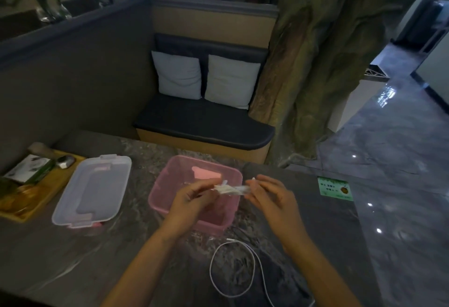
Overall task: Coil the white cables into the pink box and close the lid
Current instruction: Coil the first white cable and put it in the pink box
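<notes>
The pink box [170, 173] stands open on the dark marble table [121, 258], with nothing visible lying inside it. Its clear lid [94, 187] lies flat to the left of it. Above the box, my left hand [192, 199] and my right hand [269, 195] each pinch one end of a folded bundle of white cable [230, 189], stretched level between them. A second white cable [233, 270] lies in a loose loop on the table, nearer to me than the box, and trails off the bottom edge.
A wooden tray [36, 199] with a tissue box and small items sits at the table's left. A green card [335, 188] lies to the right of the box. Beyond the table are a dark bench with two white cushions [206, 78] and a tree-trunk pillar [315, 63].
</notes>
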